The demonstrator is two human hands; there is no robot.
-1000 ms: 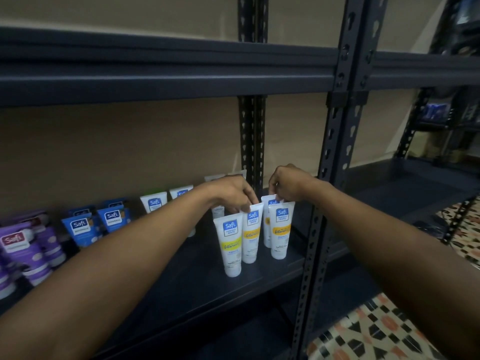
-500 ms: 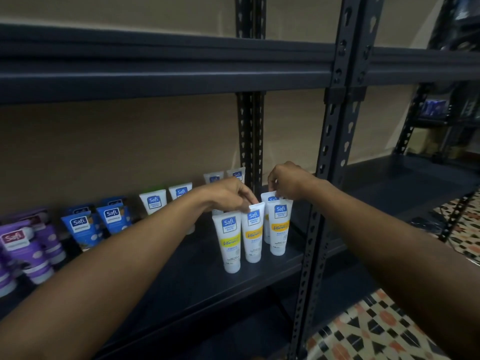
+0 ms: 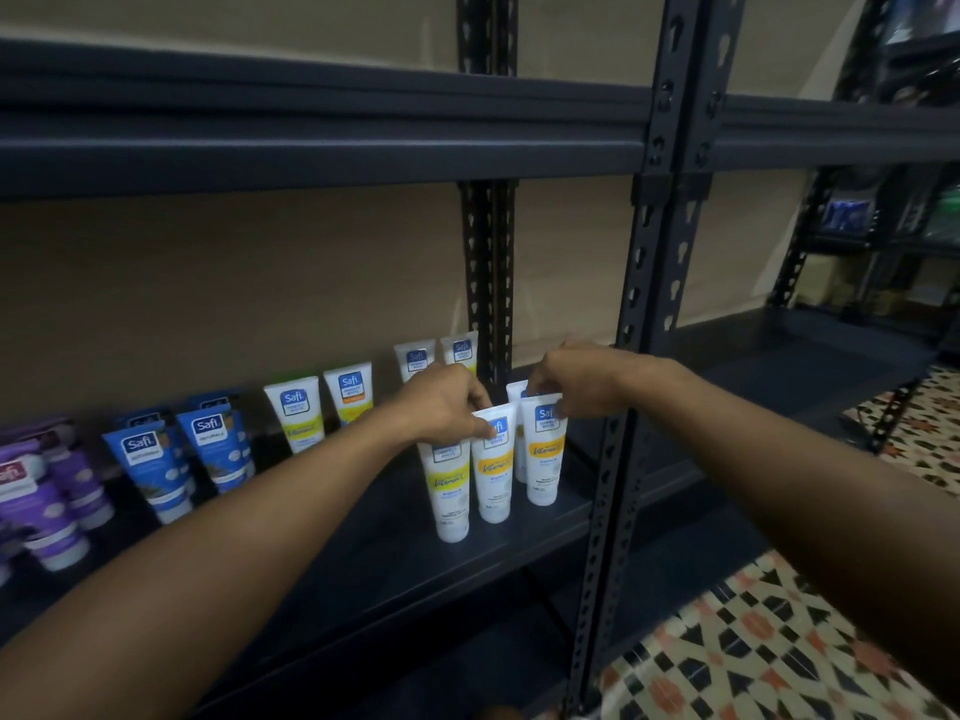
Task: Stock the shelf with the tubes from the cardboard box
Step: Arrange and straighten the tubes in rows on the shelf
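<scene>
Head view, single wide-angle camera: worn at head height, facing forward and slightly down at the dark metal shelf (image 3: 363,553), close, both forearms reaching in from the bottom edge; patterned floor (image 3: 753,641) lower right.

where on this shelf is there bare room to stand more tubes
Bare deck in front of the back-row white tubes, left of the front tubes that the left hand and right hand pinch. The next bay, right of the post, also looks bare. Crowded: purple tubes and blue tubes at left.
</scene>
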